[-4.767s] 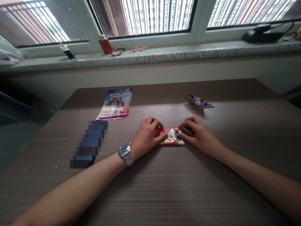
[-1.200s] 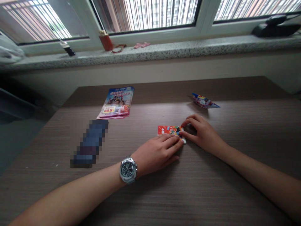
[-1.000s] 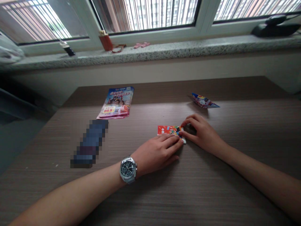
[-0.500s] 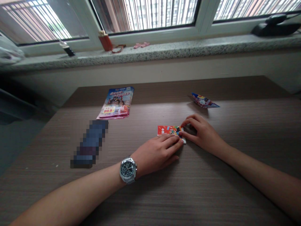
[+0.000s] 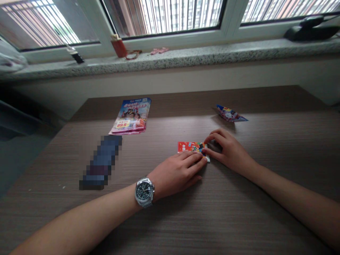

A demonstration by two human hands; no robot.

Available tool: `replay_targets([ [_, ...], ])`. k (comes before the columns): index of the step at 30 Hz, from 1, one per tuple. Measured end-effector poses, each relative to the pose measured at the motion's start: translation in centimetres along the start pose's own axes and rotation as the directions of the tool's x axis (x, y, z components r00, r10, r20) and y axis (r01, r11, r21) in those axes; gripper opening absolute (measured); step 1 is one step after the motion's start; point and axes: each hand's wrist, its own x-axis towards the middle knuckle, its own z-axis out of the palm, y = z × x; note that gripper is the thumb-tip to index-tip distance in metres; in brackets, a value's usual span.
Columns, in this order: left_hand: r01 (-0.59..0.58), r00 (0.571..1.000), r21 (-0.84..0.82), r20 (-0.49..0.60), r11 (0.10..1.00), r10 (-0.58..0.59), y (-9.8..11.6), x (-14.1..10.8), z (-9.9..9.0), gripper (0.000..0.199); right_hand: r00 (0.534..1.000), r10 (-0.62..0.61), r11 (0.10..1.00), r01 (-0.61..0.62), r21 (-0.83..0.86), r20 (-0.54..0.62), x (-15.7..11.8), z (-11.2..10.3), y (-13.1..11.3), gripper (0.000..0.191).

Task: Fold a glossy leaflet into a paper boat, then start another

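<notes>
A small folded leaflet (image 5: 186, 146), red with cartoon figures and a white edge, lies on the table in front of me. My left hand (image 5: 183, 170), with a silver watch (image 5: 145, 192) on its wrist, rests across the leaflet's near side, fingers stretched out flat and covering part of it. At the leaflet's right end, my right hand (image 5: 225, 148) has thumb and index finger on the paper, the other fingers curved. Beyond the right hand stands a pointed folded paper shape (image 5: 231, 114), blue and multicoloured.
Toward the back left of the wooden table (image 5: 170, 223) is a stack of printed flyers (image 5: 132, 115). A dark pixelated oblong (image 5: 102, 163) lies nearer, left of my hands. The stone windowsill (image 5: 202, 56) behind bears a red container (image 5: 119, 47) and a black object (image 5: 310, 32).
</notes>
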Motion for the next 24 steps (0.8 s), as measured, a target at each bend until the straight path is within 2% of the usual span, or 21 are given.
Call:
replay_targets([
  [24, -0.003, 1.000, 0.041, 0.026, 0.999, 0.002, 0.00, -0.04, -0.10, 0.046, 1.000, 0.005, 1.000, -0.005, -0.007, -0.005, 0.01, 0.16, 0.05, 0.015],
])
